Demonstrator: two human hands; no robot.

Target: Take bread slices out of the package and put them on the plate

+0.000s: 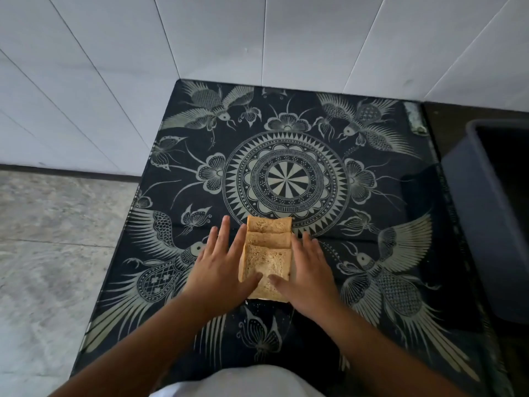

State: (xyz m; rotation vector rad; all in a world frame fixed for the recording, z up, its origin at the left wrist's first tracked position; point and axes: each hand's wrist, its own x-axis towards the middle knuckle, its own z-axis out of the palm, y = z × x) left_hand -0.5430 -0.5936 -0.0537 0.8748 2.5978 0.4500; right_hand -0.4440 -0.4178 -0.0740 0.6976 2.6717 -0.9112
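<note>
Bread slices (pixel 267 257) porous, matt; patterned cloth (pixel 286 179) soft, matt; wall tiles (pixel 257 38) smooth, glossy.

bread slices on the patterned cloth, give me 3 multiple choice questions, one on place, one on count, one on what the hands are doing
1. Where do the bread slices lie?
A. in the grey bin
B. on the dark patterned cloth, near its front edge
C. on the stone floor

2. How many overlapping slices show?
A. one
B. at least three
C. ten

3. What are the hands doing?
A. left hand and right hand lie flat with fingers straight, one on each side of the bread
B. both are clenched in fists
C. both hang off the table

Answers: 1 B, the slices rest on the cloth between the hands; 2 B, three stepped slice tops show; 3 A, open palms flank the stack, thumbs touching the nearest slice.
</note>
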